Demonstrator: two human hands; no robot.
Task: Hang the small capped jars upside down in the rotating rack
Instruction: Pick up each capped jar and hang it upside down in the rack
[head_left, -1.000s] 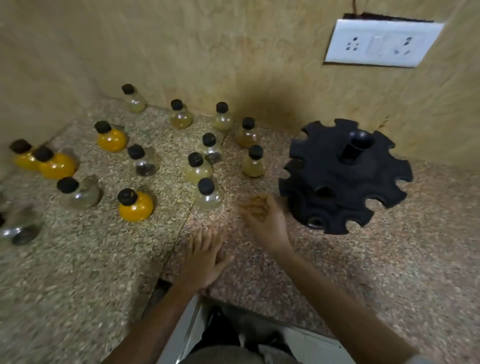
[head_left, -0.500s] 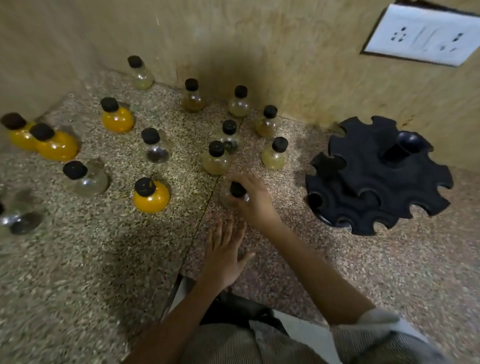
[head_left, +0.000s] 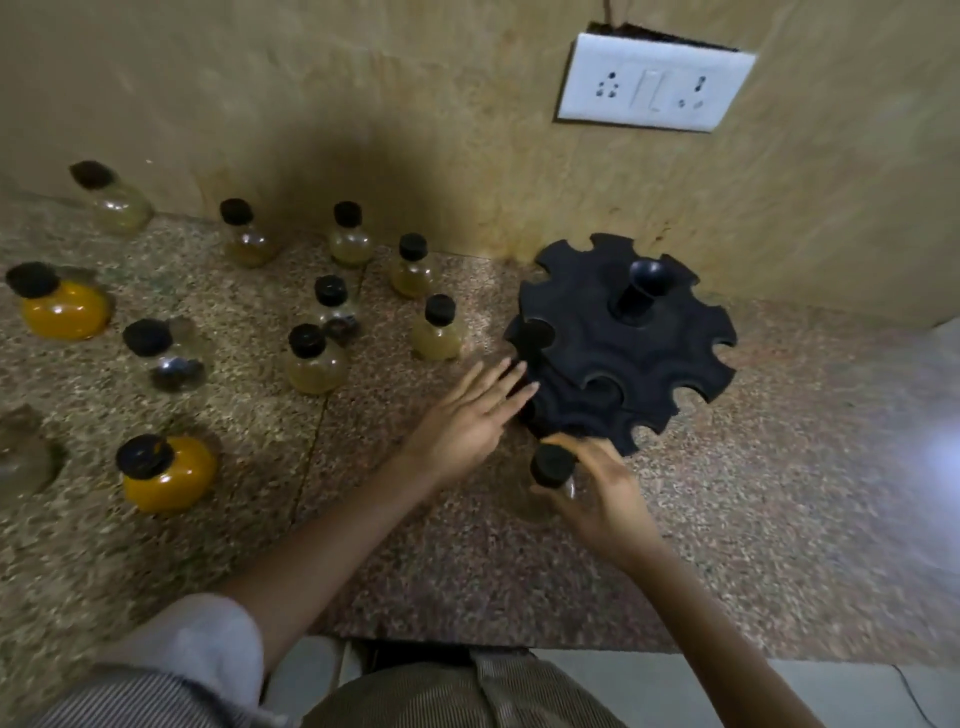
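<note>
Head view: a black rotating rack (head_left: 587, 312) with notched rims on two tiers and a central post is seen on the speckled worktop (head_left: 779, 467), close to the wall, at about 2 o'clock from the picture's middle. A small jar (head_left: 551, 464) with a black cap is gripped by the right hand (head_left: 605, 499), whose fingers are curled round its clear body. The jar is held cap upward at the rack's 7 o'clock, just beside the lower rim. The left hand (head_left: 462, 421) is held flat at the rack's 8 o'clock, with its fingers (head_left: 511, 387) straight, spread and empty. Their tips are at the rack's edge, but contact cannot be made out.

The other capped jars are stood upright on the worktop at the rack's 8 to 10 o'clock. Among them are a yellow-filled jar (head_left: 171, 475) well apart at 8 o'clock and a pale jar (head_left: 436, 332) just beside the rack at 9 o'clock. A white socket plate (head_left: 654, 83) is fixed on the wall at 12 o'clock.
</note>
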